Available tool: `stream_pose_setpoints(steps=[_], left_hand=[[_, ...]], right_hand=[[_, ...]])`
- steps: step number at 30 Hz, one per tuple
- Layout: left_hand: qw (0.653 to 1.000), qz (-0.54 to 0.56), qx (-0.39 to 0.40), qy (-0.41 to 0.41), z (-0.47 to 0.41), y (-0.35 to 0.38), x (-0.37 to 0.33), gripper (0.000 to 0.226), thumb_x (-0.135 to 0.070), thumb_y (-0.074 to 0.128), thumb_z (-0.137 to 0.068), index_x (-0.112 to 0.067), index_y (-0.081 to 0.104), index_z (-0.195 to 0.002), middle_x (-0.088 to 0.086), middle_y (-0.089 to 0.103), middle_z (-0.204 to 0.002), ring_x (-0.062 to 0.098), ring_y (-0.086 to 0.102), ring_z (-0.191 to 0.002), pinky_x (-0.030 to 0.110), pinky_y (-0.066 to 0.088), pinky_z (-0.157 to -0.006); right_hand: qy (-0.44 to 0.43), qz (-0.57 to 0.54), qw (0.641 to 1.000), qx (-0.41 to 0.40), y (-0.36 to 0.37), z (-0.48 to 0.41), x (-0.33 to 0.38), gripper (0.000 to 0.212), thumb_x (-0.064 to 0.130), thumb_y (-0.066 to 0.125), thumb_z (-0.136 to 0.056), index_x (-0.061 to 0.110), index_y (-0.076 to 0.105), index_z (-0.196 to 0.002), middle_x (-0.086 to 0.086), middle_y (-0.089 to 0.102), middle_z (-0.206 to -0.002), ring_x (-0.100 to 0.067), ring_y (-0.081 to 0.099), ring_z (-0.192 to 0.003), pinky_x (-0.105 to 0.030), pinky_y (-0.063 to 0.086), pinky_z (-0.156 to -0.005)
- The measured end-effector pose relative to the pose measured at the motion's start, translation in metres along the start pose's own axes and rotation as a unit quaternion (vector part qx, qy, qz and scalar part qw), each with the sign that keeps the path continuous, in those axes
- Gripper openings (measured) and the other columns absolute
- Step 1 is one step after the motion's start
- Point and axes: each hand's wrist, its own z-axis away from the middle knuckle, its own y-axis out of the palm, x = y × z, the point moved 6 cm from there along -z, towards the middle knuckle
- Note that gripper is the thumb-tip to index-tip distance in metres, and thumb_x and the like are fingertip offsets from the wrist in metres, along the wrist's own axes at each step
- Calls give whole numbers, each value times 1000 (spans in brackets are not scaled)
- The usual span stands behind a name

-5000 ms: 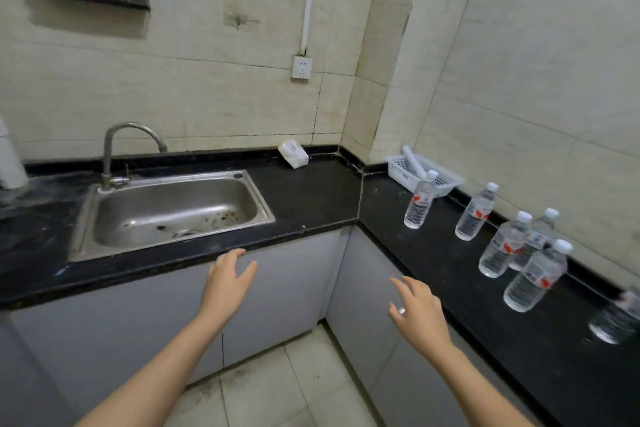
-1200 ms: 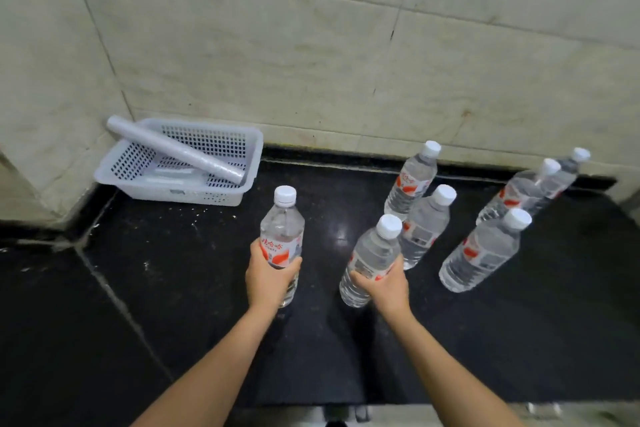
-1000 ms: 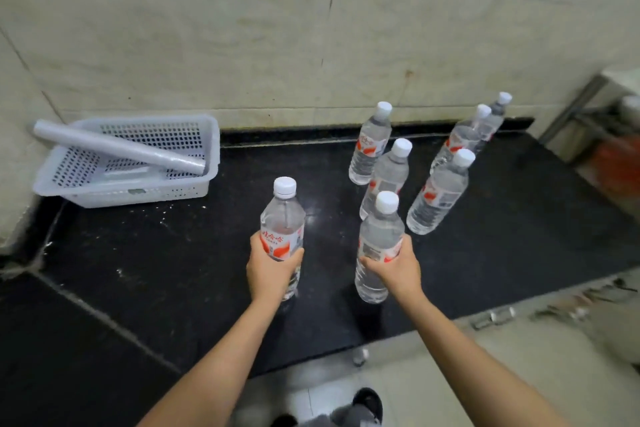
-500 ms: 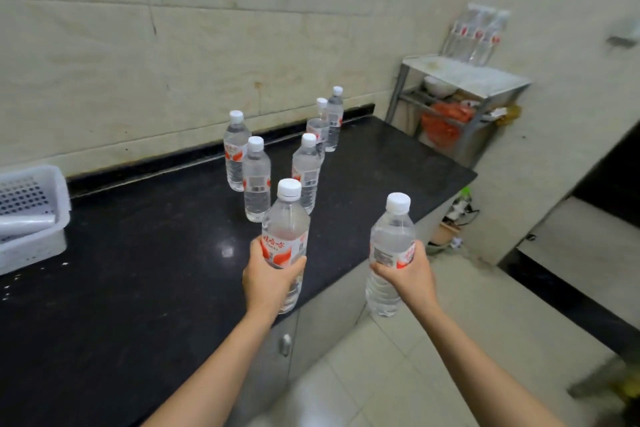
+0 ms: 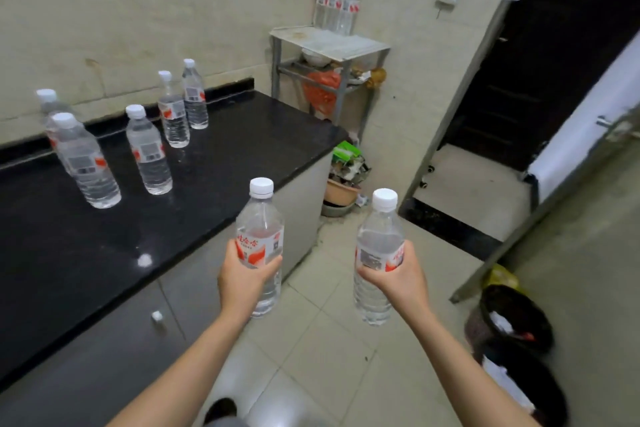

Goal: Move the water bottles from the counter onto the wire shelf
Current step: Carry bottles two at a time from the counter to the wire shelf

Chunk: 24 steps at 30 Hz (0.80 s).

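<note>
The light is dim and flat; a glare spot shines on the black bench (image 5: 52, 253); everything looks softly blurred, edges bow.

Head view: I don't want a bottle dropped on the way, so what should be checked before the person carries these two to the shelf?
1. Left hand grip on the left bottle: fingers round the label, upright: ok.
2. Right hand grip on the right bottle: likewise: ok.
3. Left cap and right cap on: ok.
4. Floor towards the shelf: tiles bare, clutter only at the end of the counter: ok.
5. Room on the shelf top, in front of the shelved bottles: ok.
6. Shelf steady: cannot tell.
</note>
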Motion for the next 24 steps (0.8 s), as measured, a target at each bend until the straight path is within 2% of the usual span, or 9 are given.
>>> stream_pose_setpoints(steps=[2,5,9,12,14,16,20,24], left_hand=[[1000,-2,27,3,7,26,-9,44,-12,77,-68,-21,46,-97,-8,56,-84,11,54,-76,26,40,-72],[997,-8,72,23,17,64,-21,46,-11,78,-67,-20,45,-98,-1,58,-92,19,55,-84,29,41,-79],[993,-9,109,36,26,105,-29,49,-13,79,-65,-21,47,-100,0,59,-95,20,58,-88,31,44,-81],[990,0,132,42,24,130,-34,50,-13,80,-64,-22,48,-100,-2,60,-94,20,59,-89,33,47,-84],[988,8,143,51,19,147,-41,49,-13,80,-64,-23,47,-100,-2,59,-94,20,60,-90,34,48,-85],[987,11,146,61,10,164,-51,49,-13,79,-65,-24,46,-100,-3,59,-95,19,59,-90,33,47,-83],[988,8,134,71,-26,198,-66,50,-14,79,-66,-25,45,-100,-3,58,-98,17,57,-89,32,45,-82],[993,8,99,63,-81,240,-69,48,-15,79,-66,-24,46,-99,-3,58,-98,20,57,-90,32,44,-83]], right_hand=[[19,-1,999,-28,-28,6,-18,46,23,81,-60,26,46,-89,14,56,-79,-17,57,-79,-28,41,-70],[59,-1,996,-74,-60,13,-45,49,24,80,-59,24,45,-94,5,60,-88,-20,59,-83,-32,46,-75],[86,-18,989,-122,-90,14,-65,52,32,80,-54,22,48,-95,1,65,-93,-22,63,-84,-35,51,-77],[87,-14,987,-136,-107,7,-65,50,24,80,-61,24,44,-95,3,60,-93,-20,58,-85,-30,44,-76],[76,-11,988,-135,-115,-4,-60,49,23,80,-62,26,42,-94,4,59,-93,-20,58,-87,-32,46,-78],[64,-13,988,-137,-122,-24,-54,50,25,80,-61,28,42,-95,7,58,-91,-18,58,-89,-34,47,-82],[42,-15,991,-124,-131,-79,-39,49,25,80,-63,33,40,-90,22,51,-82,-13,55,-85,-30,45,-78],[28,-5,994,-101,-133,-152,-33,53,28,80,-62,31,42,-99,16,57,-89,-13,58,-89,-33,49,-82]])
